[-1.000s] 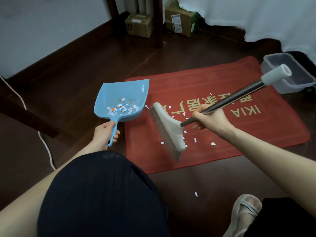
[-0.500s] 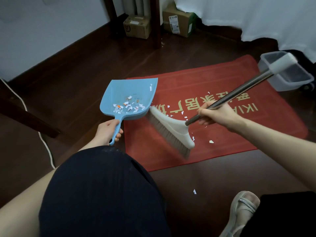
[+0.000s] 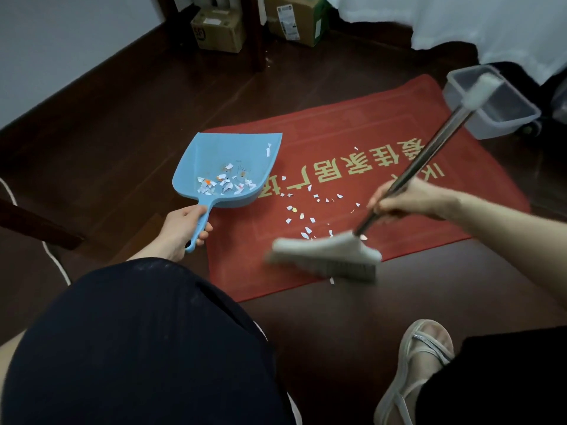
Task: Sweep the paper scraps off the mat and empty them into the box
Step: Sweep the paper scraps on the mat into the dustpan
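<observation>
Head view, sweeping step: left hand curls round the dustpan handle at the left edge of the mat, right hand clasps the broom shaft; the next stroke should push the mid-mat paper scraps into the pan.

The left hand reaches forward past the bent left knee, fingers curled round the dustpan handle. The right hand grips the broom shaft low down, back of the hand upward and slightly blurred, its bare forearm coming in from the right edge.
</observation>
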Demonstrator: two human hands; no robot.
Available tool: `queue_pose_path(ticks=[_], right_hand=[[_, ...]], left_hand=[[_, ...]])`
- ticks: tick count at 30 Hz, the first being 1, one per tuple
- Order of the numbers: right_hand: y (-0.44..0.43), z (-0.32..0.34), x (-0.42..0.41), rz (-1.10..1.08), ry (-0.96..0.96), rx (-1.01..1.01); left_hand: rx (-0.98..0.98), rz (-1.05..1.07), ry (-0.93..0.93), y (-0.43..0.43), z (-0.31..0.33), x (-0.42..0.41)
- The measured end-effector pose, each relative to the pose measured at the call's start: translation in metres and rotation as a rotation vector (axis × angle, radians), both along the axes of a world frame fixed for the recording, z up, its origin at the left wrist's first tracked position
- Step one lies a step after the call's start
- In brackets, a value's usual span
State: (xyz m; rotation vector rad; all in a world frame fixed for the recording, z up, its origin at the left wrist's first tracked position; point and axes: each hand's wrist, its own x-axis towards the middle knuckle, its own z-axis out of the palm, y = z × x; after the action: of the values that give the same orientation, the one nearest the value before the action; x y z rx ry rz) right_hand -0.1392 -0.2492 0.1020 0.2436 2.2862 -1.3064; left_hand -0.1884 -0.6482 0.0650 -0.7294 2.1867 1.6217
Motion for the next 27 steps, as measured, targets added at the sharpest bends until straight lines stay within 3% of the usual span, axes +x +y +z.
queue_pose_path(ticks=[3, 6, 10, 14, 16, 19, 21, 25, 27], right_hand=[[0.005, 0.025, -0.018, -0.162, 0.141, -0.133], [0.013, 0.030, -0.028, -0.192, 0.146, -0.161], [0.030, 0.009, -0.032, 0.024, 0.050, 0.080], [0.019, -0.014, -0.015, 0.189, -0.225, 0.008], [0.010, -0.026, -0.005, 0.233, -0.263, 0.043], [0.015, -0.029, -0.005, 0.188, -0.124, 0.119], [0.025, -0.016, -0.013, 0.047, 0.025, 0.115], [0.031, 0.031, -0.026, -0.264, 0.240, -0.098], [0.026, 0.045, -0.028, -0.273, 0.243, -0.109]], left_hand=[[0.026, 0.030, 0.018, 0.002, -0.001, -0.004], [0.058, 0.100, 0.035, 0.004, 0.002, -0.008], [0.066, 0.110, 0.035, 0.003, 0.008, -0.008], [0.052, 0.067, 0.015, 0.004, 0.007, -0.002], [0.051, 0.045, 0.009, 0.007, 0.005, 0.000], [0.060, 0.023, 0.003, 0.009, 0.007, 0.001], [0.050, 0.011, 0.010, 0.008, 0.008, 0.001], [0.050, 0.025, 0.012, 0.009, 0.009, -0.001], [0.051, 0.035, 0.013, 0.010, 0.008, -0.003]])
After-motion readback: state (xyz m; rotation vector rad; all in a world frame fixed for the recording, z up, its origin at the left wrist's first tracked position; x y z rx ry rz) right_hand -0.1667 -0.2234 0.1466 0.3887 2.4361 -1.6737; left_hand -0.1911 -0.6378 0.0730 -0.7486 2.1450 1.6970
